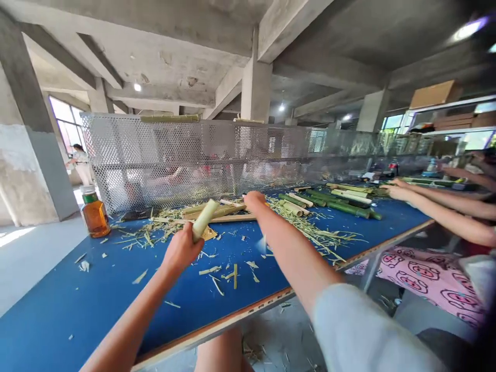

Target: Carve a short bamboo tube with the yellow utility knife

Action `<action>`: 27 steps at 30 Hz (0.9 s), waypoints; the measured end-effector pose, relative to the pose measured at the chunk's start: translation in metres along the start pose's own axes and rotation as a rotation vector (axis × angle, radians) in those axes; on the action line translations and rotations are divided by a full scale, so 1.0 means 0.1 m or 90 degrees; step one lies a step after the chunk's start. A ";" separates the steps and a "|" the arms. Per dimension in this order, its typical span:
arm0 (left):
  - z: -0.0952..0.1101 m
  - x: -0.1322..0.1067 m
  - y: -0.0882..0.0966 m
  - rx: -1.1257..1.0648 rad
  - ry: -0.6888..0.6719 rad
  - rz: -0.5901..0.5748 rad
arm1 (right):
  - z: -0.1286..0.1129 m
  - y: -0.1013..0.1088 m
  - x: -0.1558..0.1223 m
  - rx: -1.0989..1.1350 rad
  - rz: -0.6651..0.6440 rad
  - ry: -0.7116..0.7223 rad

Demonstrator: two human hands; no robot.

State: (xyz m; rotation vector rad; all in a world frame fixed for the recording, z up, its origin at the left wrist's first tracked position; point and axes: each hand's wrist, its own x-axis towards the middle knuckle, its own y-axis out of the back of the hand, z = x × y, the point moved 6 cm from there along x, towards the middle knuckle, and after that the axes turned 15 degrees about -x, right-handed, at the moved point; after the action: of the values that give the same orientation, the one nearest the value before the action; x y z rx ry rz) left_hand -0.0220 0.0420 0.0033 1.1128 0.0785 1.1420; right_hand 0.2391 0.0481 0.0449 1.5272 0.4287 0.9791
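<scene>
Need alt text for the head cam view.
A person's left hand grips a peeled bamboo section above a blue worktable strewn with shavings, while the right hand is over a long flat strip. Green bamboo lengths lie beyond, beside a perforated metal screen; co-workers' hands reach in from the right.

Bright daylit interior; main light enters through windows [64, 124] at 10 o'clock and windows [395, 123] at 2 o'clock, both nearly blown white; hard glare on a sunlit floor patch [13, 235] at 9 o'clock; ceiling lamp [468, 28] at 2 o'clock flares, violet-fringed; shadows soft and weak on the blue worktable [96, 289]; strong wide-lens bowing, concrete columns [36, 124] leaning near the edges; bamboo tube [205, 219] fairly sharp near centre; flying shaving [262, 244] motion-blurred; grey sleeve [368, 330] at 4 o'clock soft, far right edge smeared.
</scene>
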 end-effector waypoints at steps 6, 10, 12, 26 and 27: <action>-0.48 0.20 0.16 -0.111 0.110 0.107 | -0.25 -0.13 -0.37 -0.003 0.072 0.111; -0.66 0.17 0.04 -0.158 0.113 0.086 | -0.68 -0.04 -0.86 -0.009 0.163 0.245; -0.64 0.13 0.01 -0.155 0.098 0.091 | -0.80 0.02 -1.03 -0.008 0.173 0.272; -0.42 0.08 0.04 0.042 0.095 0.032 | -0.80 0.08 -0.44 0.035 0.112 0.164; -0.35 0.05 0.02 0.029 0.078 0.018 | -0.62 0.11 -0.29 0.077 0.043 0.054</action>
State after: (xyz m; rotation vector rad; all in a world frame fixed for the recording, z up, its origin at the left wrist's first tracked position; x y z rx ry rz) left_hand -0.0401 0.0685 -0.0106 1.0867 0.1853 1.2375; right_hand 0.1709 0.0630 0.0413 1.6208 0.5067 1.0906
